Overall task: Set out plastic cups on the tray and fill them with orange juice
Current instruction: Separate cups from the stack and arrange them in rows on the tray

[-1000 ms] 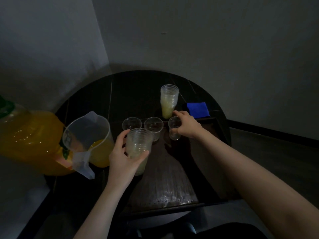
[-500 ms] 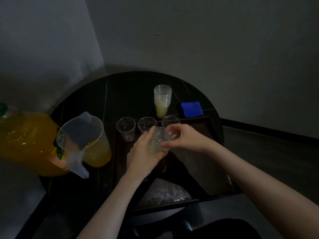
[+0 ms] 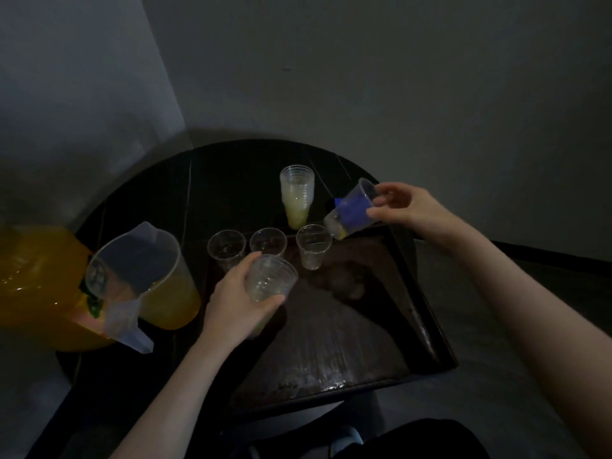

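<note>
Three clear cups [image 3: 269, 241] stand along the tray's [image 3: 427, 321] 12 o'clock edge. Right hand [image 3: 409, 210] pinches a tilted cup [image 3: 351, 210] at 1 o'clock; left hand [image 3: 236, 301] grips the nested stack [image 3: 270, 279]. Level it, then set it just right of the row.

Juice bottle label [image 3: 94, 306]: it has green, pink and white marks, but no words can be read; the room is dark and the jug [image 3: 145, 276] stands in front of it.
Jug: no clear numbers or lines.
Cups: no words.
Tray [image 3: 427, 326]: no words.
</note>
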